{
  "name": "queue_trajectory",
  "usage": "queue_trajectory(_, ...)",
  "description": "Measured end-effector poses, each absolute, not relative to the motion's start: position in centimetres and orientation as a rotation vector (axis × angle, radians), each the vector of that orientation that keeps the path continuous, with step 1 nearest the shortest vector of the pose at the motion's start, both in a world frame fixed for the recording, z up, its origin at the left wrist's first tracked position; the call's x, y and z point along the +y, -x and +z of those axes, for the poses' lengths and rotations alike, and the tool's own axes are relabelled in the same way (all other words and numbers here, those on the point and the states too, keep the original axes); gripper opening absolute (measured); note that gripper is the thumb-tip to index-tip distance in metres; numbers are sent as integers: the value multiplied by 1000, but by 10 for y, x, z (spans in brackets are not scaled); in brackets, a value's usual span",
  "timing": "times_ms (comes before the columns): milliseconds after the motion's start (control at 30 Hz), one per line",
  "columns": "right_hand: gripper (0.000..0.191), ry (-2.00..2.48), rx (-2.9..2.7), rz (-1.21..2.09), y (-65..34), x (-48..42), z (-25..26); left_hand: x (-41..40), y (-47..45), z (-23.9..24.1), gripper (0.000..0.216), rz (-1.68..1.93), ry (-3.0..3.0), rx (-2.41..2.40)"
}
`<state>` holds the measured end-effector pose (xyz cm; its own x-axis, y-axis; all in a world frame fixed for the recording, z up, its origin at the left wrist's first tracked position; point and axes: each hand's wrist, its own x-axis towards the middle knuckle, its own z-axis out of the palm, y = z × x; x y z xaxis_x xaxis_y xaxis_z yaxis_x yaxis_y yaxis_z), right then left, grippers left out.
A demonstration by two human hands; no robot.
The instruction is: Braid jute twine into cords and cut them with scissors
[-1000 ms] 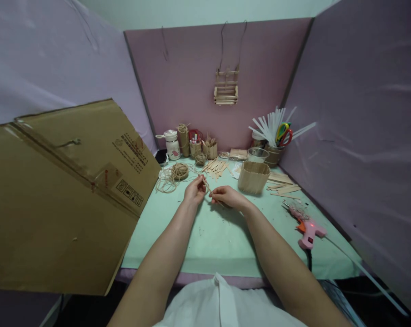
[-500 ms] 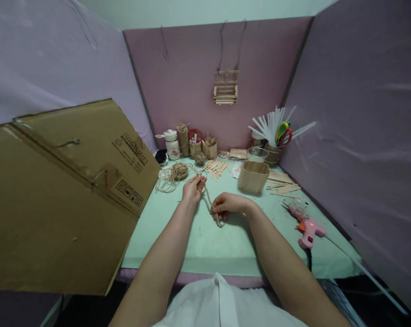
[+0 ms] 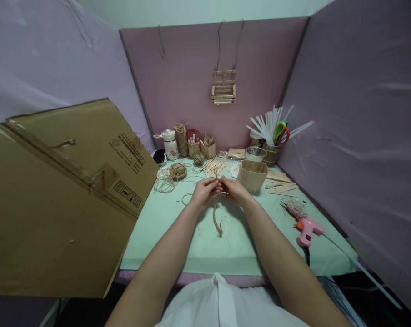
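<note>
My left hand (image 3: 205, 192) and my right hand (image 3: 235, 190) meet fingertip to fingertip above the green table (image 3: 178, 236). Both pinch the top of a braided jute cord (image 3: 217, 219), whose free end hangs down toward the table. A thin strand of twine runs from my left hand back to a ball of jute twine (image 3: 178, 170) and a loose tangle beside it. Just beyond my right hand stands a small basket of wooden sticks (image 3: 252, 176).
A large cardboard sheet (image 3: 62, 195) leans over the table's left edge. A pink glue gun (image 3: 306, 226) lies at the right. Loose wooden sticks (image 3: 215, 166), small pots, a white bottle (image 3: 170, 144) and a cup with scissors (image 3: 274, 136) line the back.
My right hand has risen from lower on the table to meet the left hand. The cord, stretched between both hands before, now hangs straight down from them.
</note>
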<state>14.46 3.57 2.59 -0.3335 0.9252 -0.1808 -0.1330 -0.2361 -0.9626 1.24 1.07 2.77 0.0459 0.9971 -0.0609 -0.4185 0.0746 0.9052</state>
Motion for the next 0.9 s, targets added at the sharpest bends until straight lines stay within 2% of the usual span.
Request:
queue_trajectory(233, 22, 898, -1020, 1842, -148, 34, 32, 9, -19, 22, 21, 1295, -1172, 928)
queue_trajectory(533, 31, 845, -1018, 1774, -150, 39, 28, 12, -17, 19, 8, 1344, -1522, 1155)
queue_trajectory(900, 31, 926, -867, 1606, -143, 51, 10, 5, -22, 19, 10, 1248, -1665, 1010)
